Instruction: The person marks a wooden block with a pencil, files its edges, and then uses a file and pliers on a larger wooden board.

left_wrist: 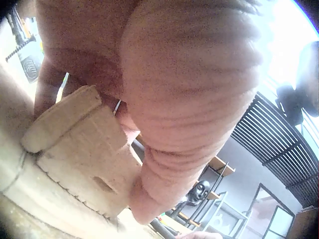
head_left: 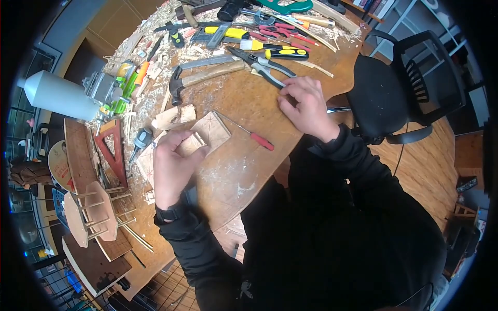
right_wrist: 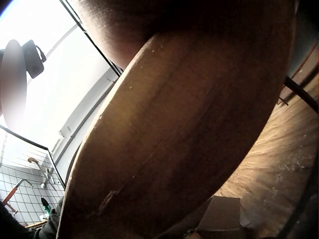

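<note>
My left hand [head_left: 174, 163] grips a small pale wooden block [head_left: 191, 144] between thumb and fingers. In the left wrist view the block [left_wrist: 87, 154] shows a stepped shape, a dark notch and a row of small marks along its lower edge. Beside it lies a flat board [head_left: 217, 128] with crossing pencil lines. Near the table's right edge my right hand [head_left: 306, 106] rests with loosely bent fingers, its fingertips right at the handle ends of the pliers [head_left: 264, 66]. A thin screwdriver [head_left: 262, 141] with a red handle lies between the two hands.
Behind the hands lie a hammer [head_left: 207, 75], a yellow-handled saw [head_left: 226, 32], a utility knife [head_left: 286, 54] and wood shavings. To the left are a spray gun [head_left: 101, 88], a red triangle [head_left: 113, 155] and a wooden rack [head_left: 93, 212]. A black chair [head_left: 376, 93] stands right of the table.
</note>
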`<state>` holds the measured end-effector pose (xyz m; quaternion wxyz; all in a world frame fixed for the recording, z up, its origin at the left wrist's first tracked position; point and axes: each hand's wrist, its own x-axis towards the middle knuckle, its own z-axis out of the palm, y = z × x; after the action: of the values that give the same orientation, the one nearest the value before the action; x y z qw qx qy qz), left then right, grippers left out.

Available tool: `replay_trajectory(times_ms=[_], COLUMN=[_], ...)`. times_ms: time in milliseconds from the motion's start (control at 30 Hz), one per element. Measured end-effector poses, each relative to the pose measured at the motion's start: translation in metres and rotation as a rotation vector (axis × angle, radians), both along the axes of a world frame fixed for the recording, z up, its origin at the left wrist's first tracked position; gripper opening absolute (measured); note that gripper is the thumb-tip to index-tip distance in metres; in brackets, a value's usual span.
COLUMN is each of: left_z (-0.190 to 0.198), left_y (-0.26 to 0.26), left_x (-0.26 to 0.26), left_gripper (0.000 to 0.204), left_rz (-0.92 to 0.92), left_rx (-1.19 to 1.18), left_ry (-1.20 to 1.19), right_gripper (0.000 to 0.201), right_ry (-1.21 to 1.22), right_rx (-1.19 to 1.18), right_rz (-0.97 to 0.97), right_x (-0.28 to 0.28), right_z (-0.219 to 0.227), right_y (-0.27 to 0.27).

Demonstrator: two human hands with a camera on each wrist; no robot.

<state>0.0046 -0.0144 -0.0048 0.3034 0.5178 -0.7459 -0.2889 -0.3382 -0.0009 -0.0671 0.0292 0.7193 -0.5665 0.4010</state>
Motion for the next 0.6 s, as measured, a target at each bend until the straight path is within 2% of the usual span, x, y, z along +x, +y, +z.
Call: replay_trajectory(times_ms=[100, 600], left_z=[0.0034, 0.0019], left_y=[0.0014, 0.0011], left_x=[-0.0005, 0.0038], left_gripper=[0.042, 0.045], left_rz=[0.017, 0.065], left_rx=[0.011, 0.076], left_ry=[-0.049, 0.014], right_gripper=[0.010, 0.008], right_ry=[0.007, 0.013], right_rx=[-0.001, -0.012], right_rz=[0.010, 0.014], right_x=[-0.0002, 0.0009], right_z=[0.0011, 0.0039], right_y=[0.0001, 0.0005])
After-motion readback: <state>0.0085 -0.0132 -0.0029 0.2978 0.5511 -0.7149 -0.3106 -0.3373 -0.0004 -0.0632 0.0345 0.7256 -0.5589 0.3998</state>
